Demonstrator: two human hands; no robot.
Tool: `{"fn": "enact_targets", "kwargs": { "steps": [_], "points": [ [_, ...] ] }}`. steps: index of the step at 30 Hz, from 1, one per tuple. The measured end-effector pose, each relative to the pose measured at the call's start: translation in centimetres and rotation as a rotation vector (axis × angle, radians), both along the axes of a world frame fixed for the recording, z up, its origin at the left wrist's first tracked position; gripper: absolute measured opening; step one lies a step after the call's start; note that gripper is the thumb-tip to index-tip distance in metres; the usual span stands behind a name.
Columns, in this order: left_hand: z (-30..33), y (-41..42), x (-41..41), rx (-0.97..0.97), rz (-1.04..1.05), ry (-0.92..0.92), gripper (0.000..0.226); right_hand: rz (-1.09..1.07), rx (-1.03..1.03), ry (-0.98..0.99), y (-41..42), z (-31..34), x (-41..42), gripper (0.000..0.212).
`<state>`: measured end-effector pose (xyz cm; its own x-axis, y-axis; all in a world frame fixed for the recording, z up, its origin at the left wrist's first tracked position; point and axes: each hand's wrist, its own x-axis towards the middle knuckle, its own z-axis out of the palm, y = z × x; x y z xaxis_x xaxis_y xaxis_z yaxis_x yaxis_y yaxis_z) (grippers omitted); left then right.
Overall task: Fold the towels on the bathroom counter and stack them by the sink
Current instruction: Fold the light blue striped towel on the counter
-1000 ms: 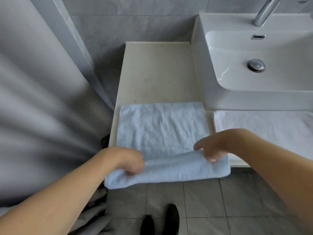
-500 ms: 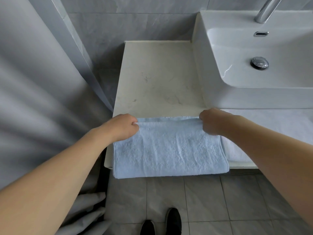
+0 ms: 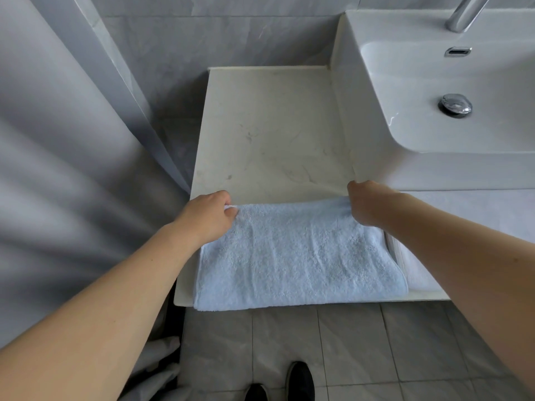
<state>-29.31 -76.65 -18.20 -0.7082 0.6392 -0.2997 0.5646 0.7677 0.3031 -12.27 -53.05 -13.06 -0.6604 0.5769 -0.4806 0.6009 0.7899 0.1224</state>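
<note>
Lying folded at the front of the counter [image 3: 272, 125], the light blue towel [image 3: 295, 256] has its long axis running left to right, parallel to the counter's front edge. Its rounded fold faces the person and hangs just over that edge; its loose edges point away, toward the wall. No label, tag or writing can be made out on it.

The left hand [image 3: 207, 215] has its fingers curled and pinches the far left corner of the towel. The right hand [image 3: 363, 204] has its fingers curled round the far right corner and grips it. Both forearms reach in from the lower corners of the view.

A white towel [image 3: 411, 270] lies just to the right of the blue one, touching or tucked slightly under its right end, and is mostly hidden by the right forearm. It spreads along the counter in front of the sink [image 3: 434, 169].

The white sink stands on the right part of the counter, with a chrome drain plug [image 3: 455, 105], an overflow slot [image 3: 458, 51] and the base of a faucet [image 3: 466, 13]. No brand mark is legible on any of them.

A grey curtain [image 3: 58, 169] hangs at the left. Black shoes [image 3: 299, 382] stand on the grey tiled floor [image 3: 362, 348] below.
</note>
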Motion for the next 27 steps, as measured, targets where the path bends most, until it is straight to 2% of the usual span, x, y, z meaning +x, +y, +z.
{"fn": "enact_targets", "kwargs": {
  "steps": [5,7,8,10,11,13,15,18,21,27],
  "points": [
    [-0.1,-0.3,1.0,0.093,0.095,0.027,0.026,-0.071,0.017,-0.028,-0.1,-0.7,-0.5,0.036],
    [0.6,-0.2,1.6,0.141,0.167,0.049,0.014,-0.062,0.098,-0.021,-0.8,-0.6,-0.6,0.037],
    [1.0,-0.2,2.1,0.175,0.173,0.126,0.003,-0.027,0.16,0.012,-1.3,-0.7,-0.5,0.038],
    [1.3,0.0,3.9,0.215,0.096,0.362,0.022,0.096,0.271,0.146,-2.5,-1.4,0.3,0.041],
    [1.4,0.1,5.2,0.276,0.047,0.418,0.027,0.169,0.295,0.247,-3.2,-1.8,0.9,0.042],
    [1.3,0.7,8.0,0.341,-0.079,0.387,0.034,0.26,0.243,0.436,-4.9,-2.9,2.2,0.045],
    [0.5,1.5,10.5,0.228,-0.185,0.262,0.051,0.27,0.117,0.521,-6.3,-4.2,3.7,0.051],
    [-1.5,2.0,11.9,0.01,-0.203,0.204,0.074,0.18,-0.029,0.419,-6.9,-6.1,5.5,0.065],
    [-3.2,1.5,11.8,-0.052,-0.206,0.255,0.075,0.106,-0.033,0.415,-6.2,-7.5,5.9,0.061],
    [-3.3,1.4,11.4,-0.062,-0.174,0.254,0.071,0.112,-0.038,0.438,-5.8,-7.9,6.0,0.06]
  ]
}}
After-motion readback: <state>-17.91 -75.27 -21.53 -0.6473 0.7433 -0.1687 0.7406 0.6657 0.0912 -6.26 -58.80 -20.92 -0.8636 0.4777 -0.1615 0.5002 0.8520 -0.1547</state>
